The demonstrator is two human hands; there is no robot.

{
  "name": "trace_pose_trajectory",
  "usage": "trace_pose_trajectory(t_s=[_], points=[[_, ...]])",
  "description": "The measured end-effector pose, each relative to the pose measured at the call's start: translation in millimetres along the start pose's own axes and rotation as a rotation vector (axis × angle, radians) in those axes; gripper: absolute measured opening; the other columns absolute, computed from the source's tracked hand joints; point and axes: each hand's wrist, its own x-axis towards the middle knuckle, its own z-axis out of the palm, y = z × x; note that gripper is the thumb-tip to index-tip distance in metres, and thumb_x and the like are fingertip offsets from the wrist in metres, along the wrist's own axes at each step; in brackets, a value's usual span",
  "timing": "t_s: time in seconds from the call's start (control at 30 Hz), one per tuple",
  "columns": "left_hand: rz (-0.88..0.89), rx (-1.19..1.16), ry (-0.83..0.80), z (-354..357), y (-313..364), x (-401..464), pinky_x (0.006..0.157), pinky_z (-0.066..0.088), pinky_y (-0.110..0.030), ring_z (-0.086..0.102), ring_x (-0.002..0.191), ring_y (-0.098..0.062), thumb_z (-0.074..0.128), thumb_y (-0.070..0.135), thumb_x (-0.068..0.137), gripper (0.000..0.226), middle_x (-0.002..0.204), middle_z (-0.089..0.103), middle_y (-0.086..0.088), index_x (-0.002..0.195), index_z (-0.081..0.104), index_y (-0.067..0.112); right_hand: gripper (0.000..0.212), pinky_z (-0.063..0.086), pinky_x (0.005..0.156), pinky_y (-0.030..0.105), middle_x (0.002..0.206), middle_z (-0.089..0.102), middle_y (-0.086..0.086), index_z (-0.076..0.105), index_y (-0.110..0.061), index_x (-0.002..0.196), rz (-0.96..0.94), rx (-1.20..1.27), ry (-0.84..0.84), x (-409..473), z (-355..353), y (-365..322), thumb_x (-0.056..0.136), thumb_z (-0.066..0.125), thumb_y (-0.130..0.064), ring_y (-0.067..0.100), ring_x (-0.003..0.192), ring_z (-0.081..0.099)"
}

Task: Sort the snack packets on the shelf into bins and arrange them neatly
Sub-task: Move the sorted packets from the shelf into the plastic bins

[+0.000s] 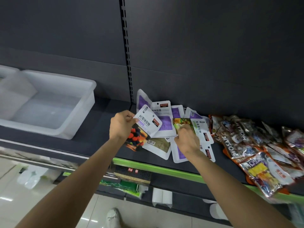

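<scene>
At the far left of the dark shelf [92, 129] we see a translucent white bin [49, 102] standing with nothing in it, and the edge of a second bin [6, 71] just behind it at the frame's border. Moving right, our left hand [122, 125] is closed around a white berry gummy packet [144, 127], pinching its upper corner and holding it tilted above the shelf. Behind and below it lies a loose heap of white-and-purple packets [164, 119], overlapping one another against the back panel. Our right hand [187, 139] presses down on this heap with fingers curled onto a green-labelled packet [182, 123]. Farther right, well apart from the bins, a pile of shiny mosaic-print snack packets [256, 148] spreads toward the shelf's green front edge [156, 168].
</scene>
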Motion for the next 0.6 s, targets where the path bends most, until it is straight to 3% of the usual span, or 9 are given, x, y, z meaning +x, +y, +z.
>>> trace_pose_trajectory(t_s=[0.13,0.23,0.3,0.43,0.6], points=[[0.089,0.018,0.052,3,14,-18,0.064,0.055,-0.032,0.065,0.072,-0.012,0.065,0.017,0.089,0.007,0.075,0.067,0.008,0.082,0.067,0.016,0.013,0.042,0.062,0.028,0.107,0.06,0.009,0.065,-0.006,0.096,-0.016,0.129,0.15,-10,-33,1,0.092,0.055,-0.013,0.025,0.087,0.062],[0.14,0.068,0.074,-1,23,-27,0.058,0.054,-0.028,0.064,0.061,-0.011,0.063,0.015,0.09,0.013,0.074,0.067,0.005,0.078,0.063,0.018,0.012,0.041,0.061,0.026,0.095,0.066,0.007,0.065,-0.008,0.09,-0.056,0.196,0.23,-14,-62,-6,0.092,0.055,-0.013,0.024,0.082,0.064],[0.176,0.091,0.086,-10,28,-29,0.059,0.056,-0.033,0.065,0.059,-0.014,0.061,0.016,0.091,0.012,0.075,0.067,0.004,0.079,0.063,0.017,0.01,0.047,0.061,0.03,0.088,0.067,0.005,0.064,-0.008,0.086,-0.092,0.267,0.269,-14,-77,-15,0.09,0.055,-0.011,0.023,0.077,0.063],[0.264,0.208,0.138,-43,33,-30,0.068,0.052,-0.04,0.063,0.074,-0.02,0.061,0.019,0.09,0.007,0.088,0.067,0.001,0.086,0.066,0.017,0.012,0.049,0.064,0.033,0.081,0.067,0.004,0.062,-0.011,0.08,-0.171,0.355,0.276,-13,-94,-49,0.089,0.054,-0.007,0.023,0.073,0.062],[0.236,0.18,0.21,-103,21,-28,0.067,0.05,-0.035,0.06,0.075,-0.022,0.061,0.017,0.09,0.007,0.085,0.067,-0.004,0.085,0.066,0.015,0.014,0.05,0.066,0.033,0.078,0.069,0.001,0.064,-0.013,0.083,-0.26,0.424,0.233,-20,-93,-117,0.09,0.053,-0.009,0.021,0.073,0.063]])
